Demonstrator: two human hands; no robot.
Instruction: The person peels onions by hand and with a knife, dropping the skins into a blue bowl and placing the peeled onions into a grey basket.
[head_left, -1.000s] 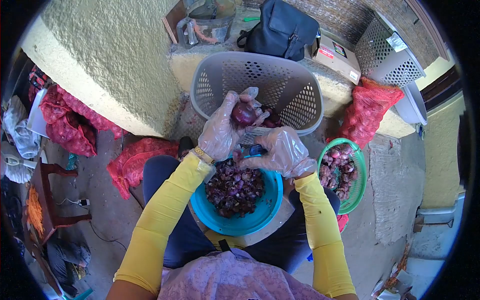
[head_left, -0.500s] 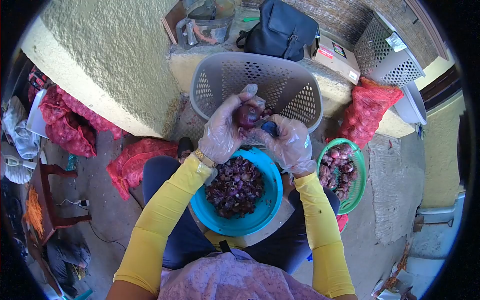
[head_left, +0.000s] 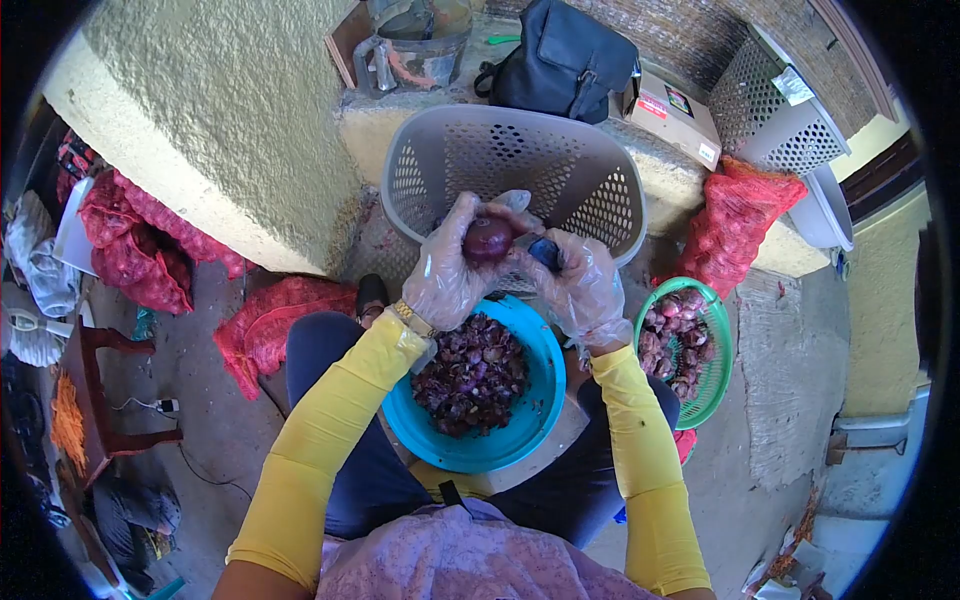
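Note:
My left hand (head_left: 445,262), in a clear plastic glove, is closed around a purple-red onion (head_left: 489,240). In my right hand (head_left: 583,285), gloved the same way, I grip a small dark-blue-handled tool (head_left: 544,254) that looks like a knife; its blade is hidden. The right fingers meet the onion's right side. Both hands are above the gap between a blue basin (head_left: 545,420) and a large grey perforated basket (head_left: 625,175). Dark onion skins (head_left: 468,375) fill much of the basin between my legs.
A green basket (head_left: 722,375) of small onions (head_left: 680,335) stands at my right. Red mesh sacks (head_left: 735,225) (head_left: 285,325) lie on both sides. A black backpack (head_left: 560,60), a cardboard box (head_left: 672,118) and a metal container (head_left: 425,50) sit on the ledge.
The onion has turned in my left hand, and its rounded face now shows more. My left fingers have shifted slightly; the right hand has barely moved.

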